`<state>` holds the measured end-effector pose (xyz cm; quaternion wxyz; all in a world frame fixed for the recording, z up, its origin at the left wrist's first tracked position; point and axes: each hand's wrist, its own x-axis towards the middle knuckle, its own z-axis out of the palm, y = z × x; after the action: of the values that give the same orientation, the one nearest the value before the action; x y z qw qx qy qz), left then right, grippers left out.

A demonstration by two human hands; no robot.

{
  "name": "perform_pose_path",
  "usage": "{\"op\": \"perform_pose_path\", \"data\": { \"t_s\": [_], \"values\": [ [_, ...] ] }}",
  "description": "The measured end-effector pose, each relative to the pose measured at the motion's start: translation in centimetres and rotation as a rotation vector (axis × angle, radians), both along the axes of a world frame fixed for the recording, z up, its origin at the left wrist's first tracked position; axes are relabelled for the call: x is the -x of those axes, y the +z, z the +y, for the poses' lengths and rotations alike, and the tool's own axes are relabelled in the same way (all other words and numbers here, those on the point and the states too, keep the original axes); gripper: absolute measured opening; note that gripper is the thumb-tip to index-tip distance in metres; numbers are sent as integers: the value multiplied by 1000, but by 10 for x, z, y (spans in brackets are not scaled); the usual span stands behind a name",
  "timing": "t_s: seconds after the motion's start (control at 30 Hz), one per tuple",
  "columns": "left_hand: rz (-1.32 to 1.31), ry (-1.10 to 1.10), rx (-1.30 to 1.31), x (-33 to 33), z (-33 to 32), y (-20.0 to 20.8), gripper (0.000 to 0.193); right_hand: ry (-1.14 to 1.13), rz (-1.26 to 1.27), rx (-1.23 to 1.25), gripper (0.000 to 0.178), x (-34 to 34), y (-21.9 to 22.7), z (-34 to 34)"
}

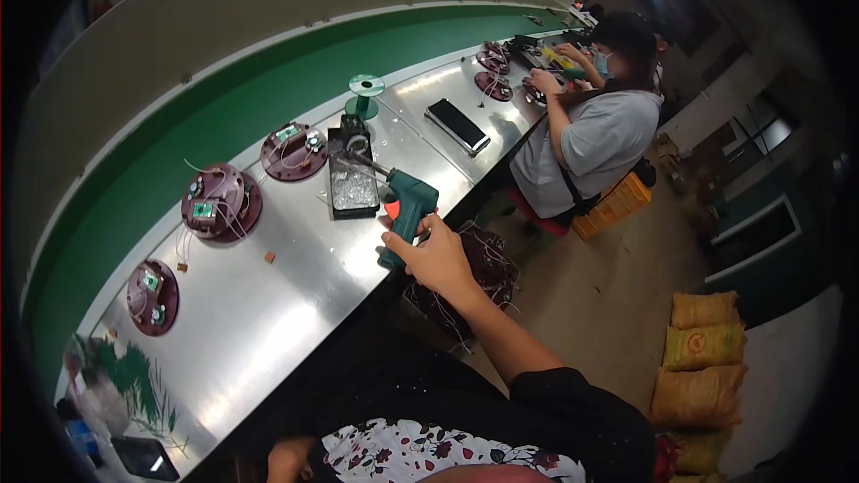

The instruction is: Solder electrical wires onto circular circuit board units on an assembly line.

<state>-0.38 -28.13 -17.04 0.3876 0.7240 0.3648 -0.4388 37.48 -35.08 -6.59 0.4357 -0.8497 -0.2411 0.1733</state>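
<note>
My right hand is closed around the handle of a green soldering gun with an orange trigger. Its metal barrel points away to the left, the tip over or in the holder of a black tray lined with crumpled shiny material; I cannot tell whether it touches. Just behind the tray stands a green spool. My left hand is low at the bottom edge by my lap, its fingers hidden. Left of the tray lie dark red round housings with circuit boards and wires: one nearby, stacked ones, another.
A phone-like black device lies right of the tray. Green wires and a dark phone are at the near left. A co-worker in grey sits farther along the bench. More housings are below its edge; yellow sacks stand right.
</note>
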Motion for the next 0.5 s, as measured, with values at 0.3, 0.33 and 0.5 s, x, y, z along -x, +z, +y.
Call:
{"op": "perform_pose_path", "data": {
  "t_s": [0.3,0.33,0.5],
  "values": [
    [-155,-69,-45,-18,25,1,24,32,144,-131,37,4,-3,-7],
    [-168,-72,-46,-18,26,0,24,33,143,-134,37,5,-3,-8],
    [-231,-81,-53,-19,25,-5,24,98,219,-252,36,9,-10,-17]
  ]
}}
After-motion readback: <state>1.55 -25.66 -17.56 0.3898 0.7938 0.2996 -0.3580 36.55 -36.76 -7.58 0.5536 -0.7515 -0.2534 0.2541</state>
